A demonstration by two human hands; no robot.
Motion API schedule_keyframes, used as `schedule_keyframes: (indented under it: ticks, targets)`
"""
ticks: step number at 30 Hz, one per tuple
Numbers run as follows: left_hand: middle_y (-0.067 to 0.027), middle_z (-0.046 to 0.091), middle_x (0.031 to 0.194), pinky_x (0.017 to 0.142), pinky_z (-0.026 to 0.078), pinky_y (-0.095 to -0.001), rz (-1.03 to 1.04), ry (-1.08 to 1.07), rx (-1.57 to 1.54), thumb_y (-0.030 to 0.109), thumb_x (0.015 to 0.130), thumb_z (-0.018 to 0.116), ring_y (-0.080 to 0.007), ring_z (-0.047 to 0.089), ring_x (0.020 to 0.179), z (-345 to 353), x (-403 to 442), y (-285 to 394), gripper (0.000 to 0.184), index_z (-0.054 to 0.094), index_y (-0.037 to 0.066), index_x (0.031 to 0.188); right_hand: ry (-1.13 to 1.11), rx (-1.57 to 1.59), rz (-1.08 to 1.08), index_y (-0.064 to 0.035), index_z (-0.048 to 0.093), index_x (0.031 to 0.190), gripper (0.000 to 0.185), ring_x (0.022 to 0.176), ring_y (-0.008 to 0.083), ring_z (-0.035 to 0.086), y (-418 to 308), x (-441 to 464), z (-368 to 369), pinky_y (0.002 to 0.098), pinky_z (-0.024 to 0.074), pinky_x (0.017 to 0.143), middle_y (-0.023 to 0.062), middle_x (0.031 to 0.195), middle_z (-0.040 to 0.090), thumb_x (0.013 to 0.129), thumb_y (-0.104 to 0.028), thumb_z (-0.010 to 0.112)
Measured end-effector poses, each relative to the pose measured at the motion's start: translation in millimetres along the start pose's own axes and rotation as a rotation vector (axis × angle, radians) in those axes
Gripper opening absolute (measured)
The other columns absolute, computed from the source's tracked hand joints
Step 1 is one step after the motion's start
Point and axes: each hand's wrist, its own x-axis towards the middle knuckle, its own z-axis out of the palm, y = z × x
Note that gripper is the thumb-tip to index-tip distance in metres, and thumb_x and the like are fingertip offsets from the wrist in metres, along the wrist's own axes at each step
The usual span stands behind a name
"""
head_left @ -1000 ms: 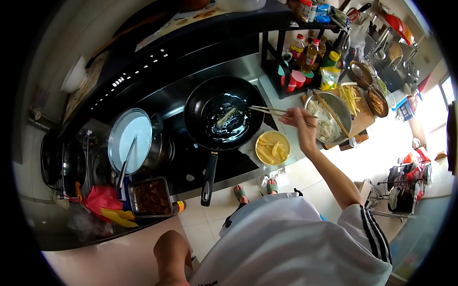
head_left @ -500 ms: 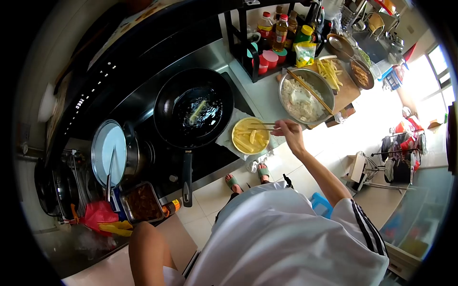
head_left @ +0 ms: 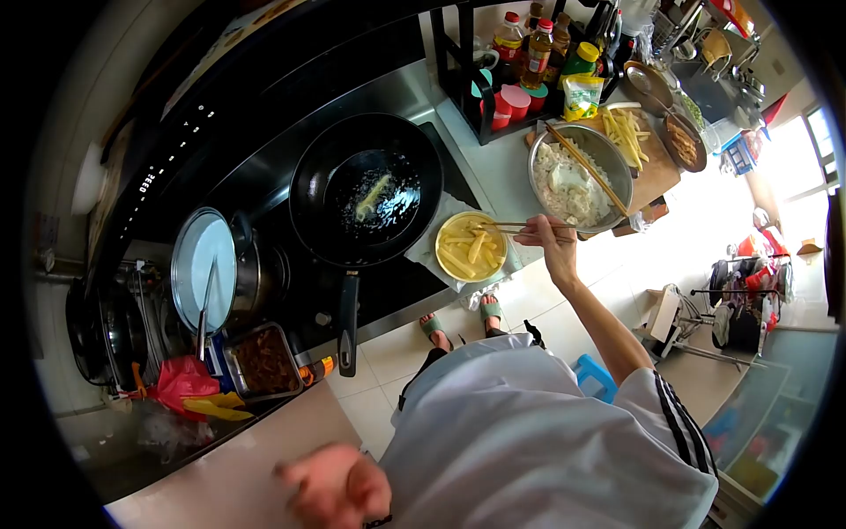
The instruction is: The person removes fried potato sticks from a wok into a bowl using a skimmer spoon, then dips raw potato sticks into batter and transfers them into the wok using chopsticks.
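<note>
My right hand [head_left: 553,240] is closed around a pair of chopsticks [head_left: 513,228]. Their tips reach into a yellow-rimmed bowl [head_left: 503,257] of potato strips [head_left: 460,257] in yellow liquid. One coated strip [head_left: 374,197] sizzles in bubbling oil inside the black frying pan [head_left: 308,220], left of that bowl. Low in the view, my left hand [head_left: 337,487] is slightly blurred, its fingers loosely bent and apart, with nothing visible in it. It is in front of my shirt, away from the cookware.
Right of the pan, a metal bowl [head_left: 539,196] holds a white floury mix, chopsticks across it. Cut potato strips [head_left: 626,137] lie on a cutting board [head_left: 659,176]. A lidded pot [head_left: 204,273] and a tray of brown food [head_left: 263,363] stand left. Bottles [head_left: 539,51] fill a rack.
My left hand has come into view at the bottom. The chopstick tips have moved deeper among the potato strips. More bubbles surround the strip in the pan. The whole view has shifted slightly.
</note>
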Motion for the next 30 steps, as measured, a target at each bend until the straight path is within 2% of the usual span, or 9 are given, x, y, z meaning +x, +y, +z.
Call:
schedule_keyframes:
  ticks: [2, 3, 4, 6, 9, 13, 19, 26, 30]
  targets:
    - [-0.0081, 0.051, 0.084, 0.082, 0.048, -0.0440, -0.254, -0.834, 0.012, 0.011, 0.084, 0.047, -0.0206, 0.051, 0.072, -13.8, 4.2, -2.5, 0.009, 0.046, 0.005, 0.091, 0.013, 0.012, -0.010, 0.0083, 0.059, 0.092, 0.032, 0.070, 0.0225, 0.068, -10.0, -5.7, -0.4, 0.0283, 0.0568, 0.067, 0.0151, 0.079, 0.064, 0.097, -0.021, 0.047]
    - [-0.0075, 0.053, 0.096, 0.088, 0.042, -0.0536, -0.460, -0.892, -0.042, 0.009, 0.084, 0.047, -0.0247, 0.051, 0.091, -27.8, -22.8, 4.8, 0.012, 0.046, 0.007, 0.095, 0.020, 0.012, -0.018, 0.0081, 0.059, 0.092, 0.033, 0.071, 0.0237, 0.068, -16.6, -9.3, 0.1, 0.0293, 0.0571, 0.067, 0.0160, 0.080, 0.064, 0.096, -0.022, 0.047]
    - [-0.0132, 0.054, 0.098, 0.089, 0.044, -0.0480, -0.572, -0.970, -0.051, 0.003, 0.085, 0.048, -0.0299, 0.054, 0.093, -33.1, -41.8, 6.6, 0.020, 0.045, 0.002, 0.105, 0.026, 0.011, -0.026, 0.0080, 0.059, 0.093, 0.033, 0.071, 0.0250, 0.068, -21.4, -12.7, 0.5, 0.0304, 0.0573, 0.068, 0.0168, 0.081, 0.064, 0.096, -0.024, 0.048]
    - [-0.0163, 0.055, 0.103, 0.087, 0.044, -0.0454, -0.751, -0.971, -0.035, 0.000, 0.085, 0.051, -0.0332, 0.055, 0.094, -46.9, -84.9, 17.3, 0.022, 0.048, 0.001, 0.106, 0.042, 0.034, -0.017, 0.0080, 0.058, 0.094, 0.034, 0.071, 0.0256, 0.068, -26.5, -17.5, 0.4, 0.0310, 0.0575, 0.068, 0.0173, 0.081, 0.064, 0.096, -0.024, 0.048]
    - [-0.0165, 0.057, 0.100, 0.080, 0.046, -0.0425, -0.905, -1.109, 0.016, -0.006, 0.080, 0.051, -0.0337, 0.056, 0.090, -73.9, -125.5, 31.3, 0.025, 0.051, -0.002, 0.105, 0.068, 0.085, 0.010, 0.0078, 0.058, 0.095, 0.034, 0.071, 0.0258, 0.068, -30.4, -24.8, 2.6, 0.0317, 0.0576, 0.069, 0.0177, 0.081, 0.064, 0.096, -0.025, 0.048]
    - [-0.0180, 0.057, 0.102, 0.080, 0.046, -0.0395, -1.092, -1.183, 0.122, -0.002, 0.085, 0.050, -0.0344, 0.056, 0.092, -105.4, -157.4, 42.6, 0.022, 0.052, -0.001, 0.107, 0.120, 0.154, 0.077, 0.0062, 0.058, 0.092, 0.031, 0.072, 0.0245, 0.068, -16.3, -28.4, -2.1, 0.0293, 0.0576, 0.068, 0.0155, 0.080, 0.064, 0.097, -0.022, 0.046]
    - [-0.0175, 0.057, 0.099, 0.079, 0.047, -0.0391, -1.243, -1.223, 0.190, -0.002, 0.086, 0.049, -0.0338, 0.056, 0.091, -145.9, -185.3, 59.0, 0.019, 0.052, 0.000, 0.105, 0.079, 0.026, 0.204, 0.0037, 0.058, 0.094, 0.027, 0.073, 0.0237, 0.068, 3.1, -34.6, -30.0, 0.0289, 0.0565, 0.070, 0.0127, 0.086, 0.063, 0.097, -0.021, 0.047]
    - [-0.0170, 0.057, 0.095, 0.076, 0.047, -0.0365, -1.380, -1.248, 0.183, -0.002, 0.086, 0.049, -0.0313, 0.057, 0.085, -171.6, -204.9, 70.1, 0.016, 0.053, -0.001, 0.102, -0.060, -0.119, 0.035, 0.0065, 0.059, 0.101, 0.023, 0.074, 0.0180, 0.066, -1.2, -41.6, -12.4, 0.0257, 0.0536, 0.067, 0.0096, 0.084, 0.061, 0.096, -0.012, 0.046]
    - [-0.0169, 0.057, 0.094, 0.075, 0.047, -0.0357, -1.395, -1.219, 0.175, -0.002, 0.086, 0.050, -0.0306, 0.057, 0.085, -170.0, -206.3, 68.6, 0.017, 0.053, -0.001, 0.102, -0.090, -0.191, -0.023, 0.0086, 0.059, 0.099, 0.021, 0.077, 0.0188, 0.067, 12.5, -35.0, 4.7, 0.0249, 0.0526, 0.068, 0.0122, 0.085, 0.063, 0.095, -0.009, 0.049]
